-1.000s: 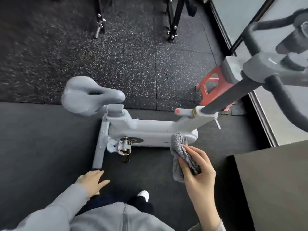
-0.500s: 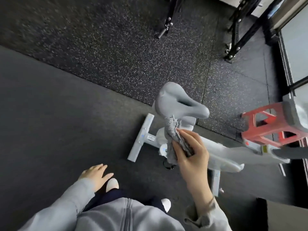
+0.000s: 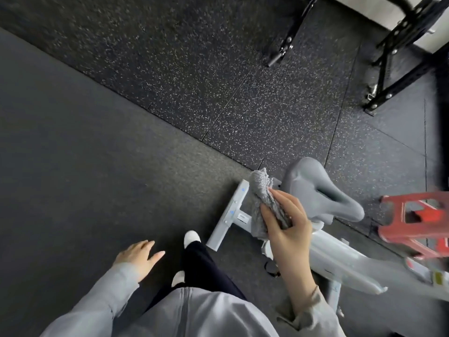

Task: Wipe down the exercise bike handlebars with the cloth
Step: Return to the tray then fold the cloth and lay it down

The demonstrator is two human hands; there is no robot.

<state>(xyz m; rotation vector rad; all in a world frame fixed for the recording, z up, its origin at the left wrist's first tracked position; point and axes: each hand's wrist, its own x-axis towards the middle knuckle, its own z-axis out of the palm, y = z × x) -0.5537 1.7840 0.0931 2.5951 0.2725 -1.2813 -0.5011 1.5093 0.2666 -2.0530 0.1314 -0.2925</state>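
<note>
A grey bunched cloth [image 3: 261, 190] is gripped in my right hand [image 3: 289, 224], held in the air above the rear of the white exercise bike [image 3: 335, 254]. The bike's grey saddle [image 3: 318, 190] lies just right of that hand, and its rear foot bar [image 3: 228, 215] is on the floor to the left. The handlebars are out of view. My left hand [image 3: 138, 257] hangs low at the left with loose fingers and holds nothing.
A red plastic stool [image 3: 418, 220] stands right of the saddle. Black rack legs [image 3: 388, 69] stand at the upper right on speckled rubber flooring. Dark mat covers the left floor. My feet [image 3: 192, 237] are left of the bike.
My view has swung left, away from the handlebars, which left the frame. The saddle and stool slid right. My right hand still grips the cloth; my left hand stays low.
</note>
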